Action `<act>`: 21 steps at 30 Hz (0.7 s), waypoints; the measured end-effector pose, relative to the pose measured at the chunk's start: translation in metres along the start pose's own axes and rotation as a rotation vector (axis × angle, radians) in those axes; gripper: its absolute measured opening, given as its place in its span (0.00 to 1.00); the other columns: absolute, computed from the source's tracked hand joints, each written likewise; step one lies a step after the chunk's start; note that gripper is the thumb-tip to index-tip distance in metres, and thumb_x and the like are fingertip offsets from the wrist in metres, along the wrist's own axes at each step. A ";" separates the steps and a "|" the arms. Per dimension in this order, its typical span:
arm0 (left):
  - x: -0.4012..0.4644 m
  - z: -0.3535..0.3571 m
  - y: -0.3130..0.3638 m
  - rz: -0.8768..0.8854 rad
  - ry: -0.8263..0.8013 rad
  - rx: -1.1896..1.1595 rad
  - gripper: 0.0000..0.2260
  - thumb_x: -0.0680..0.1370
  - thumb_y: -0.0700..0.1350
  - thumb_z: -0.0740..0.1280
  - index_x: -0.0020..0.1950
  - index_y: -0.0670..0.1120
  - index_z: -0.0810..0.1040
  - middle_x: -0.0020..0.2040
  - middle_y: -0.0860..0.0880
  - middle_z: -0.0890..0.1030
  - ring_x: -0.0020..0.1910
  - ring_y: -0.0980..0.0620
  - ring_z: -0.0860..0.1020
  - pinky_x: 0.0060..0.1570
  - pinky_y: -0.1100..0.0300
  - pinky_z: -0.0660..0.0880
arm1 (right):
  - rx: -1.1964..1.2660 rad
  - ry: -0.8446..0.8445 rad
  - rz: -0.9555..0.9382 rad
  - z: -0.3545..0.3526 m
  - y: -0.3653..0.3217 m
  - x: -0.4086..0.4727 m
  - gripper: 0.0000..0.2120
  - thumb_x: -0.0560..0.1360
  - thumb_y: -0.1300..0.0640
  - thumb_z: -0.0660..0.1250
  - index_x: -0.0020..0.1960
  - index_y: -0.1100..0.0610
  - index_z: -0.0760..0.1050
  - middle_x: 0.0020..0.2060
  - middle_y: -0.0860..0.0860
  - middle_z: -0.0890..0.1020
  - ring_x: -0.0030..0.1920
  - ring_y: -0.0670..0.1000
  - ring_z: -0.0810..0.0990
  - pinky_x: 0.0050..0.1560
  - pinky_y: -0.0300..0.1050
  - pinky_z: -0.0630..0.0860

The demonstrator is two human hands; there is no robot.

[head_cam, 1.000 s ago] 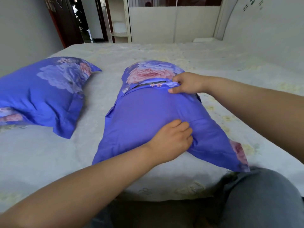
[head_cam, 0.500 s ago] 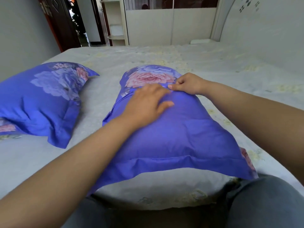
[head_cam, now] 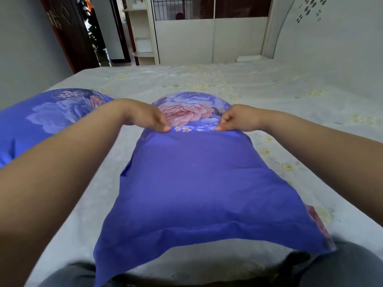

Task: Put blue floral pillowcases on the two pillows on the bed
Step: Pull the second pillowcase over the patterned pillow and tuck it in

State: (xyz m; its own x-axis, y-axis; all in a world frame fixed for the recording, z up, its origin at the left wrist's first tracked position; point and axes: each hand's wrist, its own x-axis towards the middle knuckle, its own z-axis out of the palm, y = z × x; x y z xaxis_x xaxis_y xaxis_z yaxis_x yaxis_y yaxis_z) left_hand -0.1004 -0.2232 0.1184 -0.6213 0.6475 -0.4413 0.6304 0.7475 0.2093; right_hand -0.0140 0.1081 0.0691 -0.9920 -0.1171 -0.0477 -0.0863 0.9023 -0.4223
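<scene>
A pillow in a blue floral pillowcase (head_cam: 192, 179) lies lengthwise on the bed in front of me, its plain blue side up and a pink flower showing at the far end. My left hand (head_cam: 149, 117) pinches the edge of the plain blue flap on its left. My right hand (head_cam: 238, 119) pinches the same edge on its right. A second pillow in a matching blue floral case (head_cam: 47, 119) lies at the left, partly behind my left forearm.
The bed (head_cam: 279, 96) has a pale sheet with faint yellow flowers and stretches far ahead and to the right. A headboard wall rises at the right. A dark door and white shelves stand beyond the far edge. My grey-trousered knees sit at the bottom.
My left hand went from the pillow's near middle up to the flap edge and now pinches it. My right hand stayed on that edge. The view moved closer.
</scene>
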 end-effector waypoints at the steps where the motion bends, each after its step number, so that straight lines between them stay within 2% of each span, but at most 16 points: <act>1: -0.002 -0.004 -0.008 -0.017 -0.014 0.067 0.10 0.82 0.58 0.67 0.56 0.56 0.85 0.53 0.55 0.86 0.59 0.54 0.80 0.68 0.54 0.70 | -0.116 -0.005 -0.031 0.001 0.000 -0.004 0.10 0.77 0.43 0.74 0.43 0.49 0.83 0.39 0.43 0.84 0.43 0.49 0.81 0.51 0.46 0.75; 3: -0.001 -0.004 -0.016 -0.058 0.028 0.245 0.05 0.79 0.50 0.69 0.50 0.57 0.85 0.47 0.57 0.85 0.53 0.51 0.82 0.56 0.54 0.75 | -0.449 0.005 -0.106 0.008 -0.006 -0.014 0.05 0.77 0.47 0.70 0.43 0.46 0.79 0.37 0.42 0.81 0.42 0.53 0.81 0.51 0.49 0.73; 5: 0.005 0.014 -0.015 -0.139 0.142 0.459 0.05 0.75 0.46 0.68 0.45 0.53 0.83 0.42 0.51 0.83 0.46 0.43 0.82 0.46 0.54 0.76 | -0.719 0.083 -0.183 0.018 -0.012 -0.028 0.05 0.76 0.50 0.67 0.42 0.47 0.77 0.35 0.44 0.79 0.41 0.55 0.79 0.53 0.52 0.71; 6: 0.010 0.027 -0.014 -0.199 0.243 0.546 0.06 0.73 0.44 0.67 0.45 0.52 0.82 0.43 0.48 0.83 0.45 0.41 0.81 0.44 0.54 0.77 | -0.793 0.145 -0.227 0.024 -0.011 -0.032 0.05 0.76 0.51 0.67 0.42 0.47 0.78 0.35 0.45 0.80 0.42 0.55 0.79 0.53 0.53 0.71; 9: 0.026 0.071 -0.010 -0.250 0.544 0.733 0.08 0.72 0.39 0.68 0.47 0.46 0.84 0.48 0.42 0.80 0.47 0.38 0.80 0.44 0.50 0.78 | -0.910 0.353 -0.352 0.046 0.000 -0.037 0.04 0.76 0.53 0.68 0.44 0.49 0.81 0.38 0.49 0.82 0.45 0.58 0.80 0.46 0.51 0.75; 11: 0.042 0.086 -0.016 -0.190 0.776 0.786 0.04 0.71 0.38 0.70 0.42 0.42 0.85 0.47 0.42 0.77 0.45 0.38 0.77 0.37 0.50 0.77 | -0.954 0.453 -0.375 0.051 0.006 -0.032 0.05 0.78 0.55 0.67 0.47 0.53 0.82 0.43 0.55 0.80 0.46 0.61 0.79 0.36 0.50 0.77; 13: 0.056 0.079 -0.021 -0.130 0.949 0.762 0.05 0.72 0.41 0.70 0.39 0.41 0.84 0.46 0.41 0.76 0.45 0.38 0.76 0.36 0.50 0.74 | -0.985 0.547 -0.344 0.051 0.009 -0.021 0.05 0.79 0.57 0.67 0.48 0.57 0.82 0.49 0.59 0.77 0.47 0.62 0.78 0.29 0.50 0.75; 15: 0.068 0.071 -0.021 -0.170 0.953 0.721 0.04 0.71 0.40 0.70 0.40 0.43 0.85 0.45 0.42 0.79 0.45 0.38 0.78 0.38 0.50 0.76 | -1.000 0.566 -0.302 0.053 0.011 -0.010 0.04 0.78 0.59 0.68 0.48 0.59 0.81 0.56 0.60 0.77 0.47 0.62 0.79 0.27 0.49 0.75; 16: 0.072 0.067 -0.019 -0.198 0.930 0.697 0.05 0.71 0.40 0.70 0.41 0.44 0.86 0.44 0.43 0.80 0.43 0.39 0.79 0.38 0.51 0.77 | -1.016 0.531 -0.270 0.053 0.013 -0.003 0.03 0.77 0.61 0.69 0.47 0.59 0.81 0.56 0.60 0.78 0.45 0.62 0.79 0.26 0.49 0.74; 19: 0.083 0.065 -0.014 -0.207 0.915 0.556 0.07 0.73 0.37 0.68 0.46 0.44 0.85 0.45 0.43 0.82 0.41 0.38 0.82 0.37 0.50 0.79 | -0.934 0.459 -0.039 0.054 0.022 0.017 0.05 0.73 0.66 0.67 0.48 0.62 0.80 0.45 0.60 0.79 0.36 0.62 0.82 0.29 0.51 0.77; 21: 0.090 0.066 -0.014 -0.203 0.964 0.463 0.08 0.74 0.35 0.66 0.50 0.43 0.82 0.48 0.42 0.81 0.42 0.36 0.82 0.36 0.49 0.79 | -0.739 0.495 0.137 0.050 0.025 0.028 0.08 0.74 0.63 0.66 0.52 0.62 0.78 0.47 0.62 0.81 0.40 0.66 0.84 0.36 0.55 0.79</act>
State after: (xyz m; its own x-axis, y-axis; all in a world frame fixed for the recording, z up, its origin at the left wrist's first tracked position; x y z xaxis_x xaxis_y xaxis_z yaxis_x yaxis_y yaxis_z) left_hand -0.1342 -0.1852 0.0184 -0.7102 0.5131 0.4821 0.4636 0.8561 -0.2283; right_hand -0.0398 0.1067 0.0114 -0.9095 0.0494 0.4127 0.1680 0.9519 0.2561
